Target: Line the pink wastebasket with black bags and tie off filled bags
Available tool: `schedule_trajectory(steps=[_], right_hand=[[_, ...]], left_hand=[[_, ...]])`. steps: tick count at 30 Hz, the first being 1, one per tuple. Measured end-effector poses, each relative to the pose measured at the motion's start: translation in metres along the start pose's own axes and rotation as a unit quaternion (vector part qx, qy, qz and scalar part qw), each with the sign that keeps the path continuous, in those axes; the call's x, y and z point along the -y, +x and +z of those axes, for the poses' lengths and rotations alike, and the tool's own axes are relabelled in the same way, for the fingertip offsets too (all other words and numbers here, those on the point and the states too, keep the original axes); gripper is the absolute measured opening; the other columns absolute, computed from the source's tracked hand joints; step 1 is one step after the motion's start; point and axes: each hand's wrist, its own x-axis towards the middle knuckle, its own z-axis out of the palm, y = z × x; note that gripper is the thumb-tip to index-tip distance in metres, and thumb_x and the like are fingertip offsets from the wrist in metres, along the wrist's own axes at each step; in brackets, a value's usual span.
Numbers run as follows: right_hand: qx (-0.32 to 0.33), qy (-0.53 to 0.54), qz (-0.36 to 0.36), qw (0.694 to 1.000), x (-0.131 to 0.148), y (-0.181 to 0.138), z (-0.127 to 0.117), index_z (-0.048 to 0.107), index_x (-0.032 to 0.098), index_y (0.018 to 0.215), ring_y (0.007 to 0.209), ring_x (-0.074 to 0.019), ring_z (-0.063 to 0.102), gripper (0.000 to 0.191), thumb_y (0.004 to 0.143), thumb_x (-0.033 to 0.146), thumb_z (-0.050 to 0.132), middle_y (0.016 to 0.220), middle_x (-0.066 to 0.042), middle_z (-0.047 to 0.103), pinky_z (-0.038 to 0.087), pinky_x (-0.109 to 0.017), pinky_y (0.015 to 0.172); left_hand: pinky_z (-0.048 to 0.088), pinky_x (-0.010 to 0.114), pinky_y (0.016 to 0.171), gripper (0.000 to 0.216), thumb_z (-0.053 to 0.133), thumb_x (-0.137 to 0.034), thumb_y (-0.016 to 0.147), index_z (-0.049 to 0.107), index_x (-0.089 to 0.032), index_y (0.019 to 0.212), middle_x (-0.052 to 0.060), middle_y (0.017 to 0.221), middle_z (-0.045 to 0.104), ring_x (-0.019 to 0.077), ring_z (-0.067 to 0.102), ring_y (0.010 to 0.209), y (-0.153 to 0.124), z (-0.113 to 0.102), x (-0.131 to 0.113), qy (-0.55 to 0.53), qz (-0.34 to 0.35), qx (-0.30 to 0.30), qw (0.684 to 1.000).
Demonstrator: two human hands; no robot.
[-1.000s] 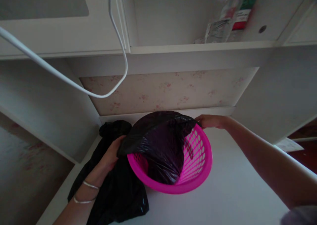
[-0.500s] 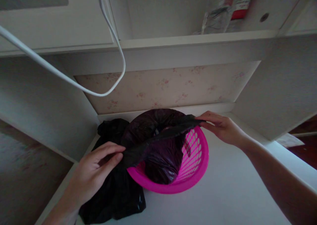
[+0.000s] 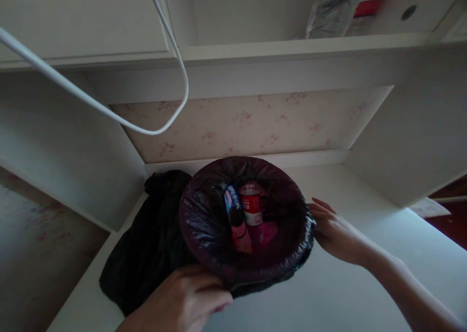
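Observation:
A black garbage bag [image 3: 204,215] lines a round basket and is folded over its rim all the way round, hiding the pink plastic. Inside the lined basket lie a red-and-white container [image 3: 251,206], a blue packet [image 3: 232,198] and a pink bottle with a dark cap [image 3: 241,237]. My left hand [image 3: 197,293] is closed on the garbage bag's edge at the front left of the rim. At the right side, my right hand [image 3: 333,234] has its fingers on the folded edge of the bag, partly hidden behind it.
Another dark plastic bag [image 3: 146,244] lies left of the basket on the white surface [image 3: 365,293]. A white cable [image 3: 153,131] loops down in front at the upper left. Overhead is a shelf [image 3: 255,49], with side panels on both sides.
The bag's front edge has come forward over the basket's pink rim, opening up the contents to view. My left hand moved right and nearer; my right hand moved down along the rim.

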Motion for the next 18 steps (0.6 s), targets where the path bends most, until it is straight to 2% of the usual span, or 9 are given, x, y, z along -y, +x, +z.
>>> schedule_trajectory(steps=[4, 7, 9, 11, 12, 14, 15, 16, 18], right_hand=[[-0.028, -0.051, 0.009, 0.998, 0.002, 0.011, 0.029, 0.079, 0.026, 0.076, 0.101, -0.0293, 0.071, 0.029, 0.079, 0.006, 0.058, 0.091, -0.010, 0.079, 0.045, -0.054, 0.114], [-0.044, -0.012, 0.050, 0.998, 0.002, 0.022, 0.043, 0.078, 0.025, 0.075, 0.107, -0.0318, 0.070, 0.025, 0.077, 0.009, 0.059, 0.096, -0.011, 0.081, 0.052, -0.050, 0.107], [-0.044, 0.023, 0.085, 0.995, 0.001, 0.026, 0.046, 0.077, 0.024, 0.073, 0.101, -0.0320, 0.073, 0.022, 0.074, 0.011, 0.059, 0.094, -0.012, 0.081, 0.058, -0.046, 0.096], [-0.050, 0.042, 0.116, 0.991, -0.002, 0.026, 0.044, 0.075, 0.024, 0.070, 0.083, -0.0300, 0.075, 0.021, 0.072, 0.012, 0.058, 0.086, -0.012, 0.081, 0.061, -0.040, 0.079], [-0.057, 0.042, 0.127, 0.989, -0.003, 0.025, 0.042, 0.075, 0.024, 0.072, 0.078, -0.0288, 0.075, 0.023, 0.075, 0.013, 0.055, 0.085, -0.012, 0.081, 0.061, -0.039, 0.073], [-0.112, 0.088, 0.172, 0.975, -0.005, 0.022, 0.034, 0.077, 0.025, 0.081, 0.080, -0.0284, 0.076, 0.025, 0.083, 0.018, 0.052, 0.088, -0.011, 0.081, 0.060, -0.039, 0.073], [-0.153, 0.124, 0.200, 0.960, -0.005, 0.020, 0.029, 0.076, 0.026, 0.088, 0.084, -0.0284, 0.076, 0.024, 0.088, 0.023, 0.052, 0.092, -0.010, 0.081, 0.061, -0.040, 0.076], [-0.198, 0.171, 0.226, 0.938, -0.004, 0.018, 0.025, 0.076, 0.026, 0.094, 0.088, -0.0283, 0.077, 0.023, 0.092, 0.029, 0.053, 0.097, -0.010, 0.080, 0.061, -0.042, 0.080], [-0.273, 0.302, 0.265, 0.874, 0.003, 0.017, 0.018, 0.073, 0.028, 0.104, 0.096, -0.0280, 0.077, 0.024, 0.095, 0.043, 0.057, 0.109, -0.009, 0.079, 0.062, -0.043, 0.084]], left_hand=[[0.056, 0.024, 0.079, 0.033, 0.065, -0.002, 0.087, 0.078, -0.030, 0.100, -0.002, 0.099, 0.081, 0.0174, 0.074, 0.084, 0.011, 0.011, 0.004, 0.000, -0.040, 0.014, 0.999], [0.056, 0.024, 0.079, 0.029, 0.066, -0.006, 0.089, 0.080, -0.029, 0.100, -0.001, 0.097, 0.082, 0.0175, 0.074, 0.084, 0.007, 0.012, 0.002, -0.041, -0.045, -0.002, 0.998], [0.056, 0.023, 0.077, 0.020, 0.072, -0.014, 0.089, 0.081, -0.030, 0.097, -0.001, 0.093, 0.082, 0.0181, 0.075, 0.086, -0.001, 0.003, -0.001, -0.079, -0.043, -0.010, 0.996], [0.056, 0.023, 0.074, 0.009, 0.076, -0.026, 0.088, 0.081, -0.031, 0.094, -0.001, 0.087, 0.081, 0.0179, 0.074, 0.082, -0.012, -0.016, 0.000, -0.113, -0.044, -0.036, 0.992], [0.056, 0.023, 0.073, 0.006, 0.076, -0.031, 0.089, 0.081, -0.032, 0.093, -0.001, 0.082, 0.080, 0.0174, 0.074, 0.078, -0.016, -0.028, 0.003, -0.127, -0.053, -0.067, 0.988], [0.055, 0.023, 0.069, 0.013, 0.071, -0.039, 0.093, 0.080, -0.030, 0.089, -0.001, 0.075, 0.075, 0.0157, 0.070, 0.069, -0.017, -0.051, 0.015, -0.146, -0.095, -0.189, 0.966], [0.055, 0.024, 0.068, 0.018, 0.068, -0.041, 0.095, 0.079, -0.029, 0.089, 0.000, 0.075, 0.074, 0.0156, 0.068, 0.068, -0.013, -0.061, 0.024, -0.153, -0.120, -0.260, 0.946], [0.055, 0.024, 0.071, 0.020, 0.067, -0.043, 0.095, 0.079, -0.028, 0.091, 0.002, 0.082, 0.074, 0.0166, 0.070, 0.075, -0.006, -0.069, 0.035, -0.151, -0.144, -0.325, 0.922], [0.056, 0.029, 0.091, 0.026, 0.072, -0.047, 0.090, 0.078, -0.026, 0.104, 0.007, 0.113, 0.074, 0.0218, 0.070, 0.104, 0.013, -0.074, 0.054, -0.136, -0.156, -0.394, 0.896]])
